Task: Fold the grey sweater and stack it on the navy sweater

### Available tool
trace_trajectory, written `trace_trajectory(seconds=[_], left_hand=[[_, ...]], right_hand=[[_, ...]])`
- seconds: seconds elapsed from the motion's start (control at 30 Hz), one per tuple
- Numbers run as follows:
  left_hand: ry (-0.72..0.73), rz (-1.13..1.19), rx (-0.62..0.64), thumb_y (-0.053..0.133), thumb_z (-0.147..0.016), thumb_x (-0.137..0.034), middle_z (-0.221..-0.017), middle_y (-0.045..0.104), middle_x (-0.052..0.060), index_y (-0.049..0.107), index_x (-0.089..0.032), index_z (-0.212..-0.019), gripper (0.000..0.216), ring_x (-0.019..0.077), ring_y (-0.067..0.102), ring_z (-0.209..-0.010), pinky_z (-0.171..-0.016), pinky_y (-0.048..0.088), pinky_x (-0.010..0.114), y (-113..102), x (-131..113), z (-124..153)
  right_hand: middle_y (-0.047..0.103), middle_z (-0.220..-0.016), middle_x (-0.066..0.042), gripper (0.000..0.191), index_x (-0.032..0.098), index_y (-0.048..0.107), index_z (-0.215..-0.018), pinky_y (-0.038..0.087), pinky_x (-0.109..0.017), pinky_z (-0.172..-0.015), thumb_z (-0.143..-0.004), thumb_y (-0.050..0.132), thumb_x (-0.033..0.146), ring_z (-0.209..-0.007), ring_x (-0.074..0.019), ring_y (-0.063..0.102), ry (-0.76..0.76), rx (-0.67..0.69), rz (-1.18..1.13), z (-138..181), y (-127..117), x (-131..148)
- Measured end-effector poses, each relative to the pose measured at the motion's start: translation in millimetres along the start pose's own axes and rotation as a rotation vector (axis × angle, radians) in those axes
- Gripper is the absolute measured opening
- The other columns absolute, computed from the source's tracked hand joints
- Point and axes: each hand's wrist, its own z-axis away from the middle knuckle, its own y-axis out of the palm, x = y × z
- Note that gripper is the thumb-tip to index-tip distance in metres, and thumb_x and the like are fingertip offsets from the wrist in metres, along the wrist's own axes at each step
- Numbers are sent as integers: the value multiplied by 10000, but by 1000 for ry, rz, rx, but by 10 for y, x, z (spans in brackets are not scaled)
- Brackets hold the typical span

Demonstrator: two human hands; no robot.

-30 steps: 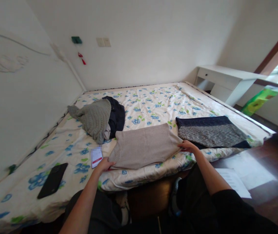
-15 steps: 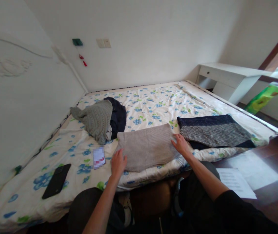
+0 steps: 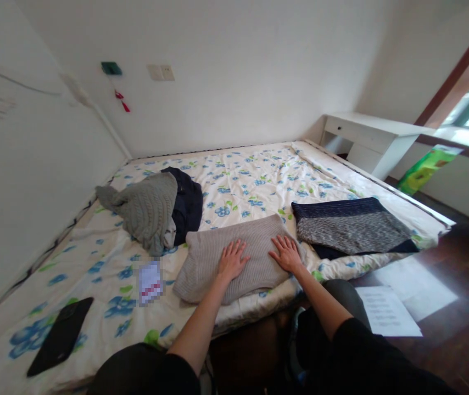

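Note:
A beige ribbed sweater (image 3: 255,249) lies folded near the front edge of the bed. My left hand (image 3: 233,260) rests flat on its middle, fingers spread. On its right part lies my right hand (image 3: 287,253), palm down with the fingers apart. Just to the right is a folded sweater (image 3: 350,225) in navy and speckled grey. At the left, a grey cable-knit sweater (image 3: 148,206) sits in a loose heap against a dark navy garment (image 3: 188,200).
A black phone (image 3: 60,336) and a small blurred card (image 3: 149,282) lie on the floral bedsheet (image 3: 255,181). Printed paper sheets (image 3: 386,312) are on the floor at right. A white desk (image 3: 377,129) stands beyond the bed, beside a green bag (image 3: 428,170).
Both hands have moved from the beige sweater's side edges onto its top, the left one rightward and the right one slightly inward. The view has turned a little to the right.

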Motion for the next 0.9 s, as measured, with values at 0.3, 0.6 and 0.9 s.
trace_trajectory(seconds=[0.3, 0.6, 0.9], left_hand=[[-231, -48, 3, 359, -1175, -581, -1910, 385, 115, 485, -259, -1818, 730, 386, 324, -1782, -1450, 215, 633, -238, 832, -435], [-366, -36, -150, 425, -1138, -542, -1846, 462, 247, 548, -99, -1757, 771, 393, 415, -1733, -1439, 257, 625, -284, 1526, -315], [-366, -41, -220, 429, -1152, -518, -1859, 451, 220, 517, -85, -1775, 764, 373, 399, -1744, -1462, 202, 598, -173, 1421, -242]], right_hand=[[249, -1955, -43, 776, 306, 357, -1876, 136, -608, -1467, -1190, 395, 666, -1823, -358, 175, -1, -51, 14, -25, 182, 1], [452, -1862, -153, 690, 243, 545, -1769, 191, -694, -1430, -1178, 476, 591, -1770, -421, 305, 70, -86, -19, -97, 131, 132], [344, -1897, -228, 677, 102, 428, -1814, 210, -655, -1443, -1198, 421, 384, -1805, -375, 244, -201, -14, -129, -1015, 108, 1719]])
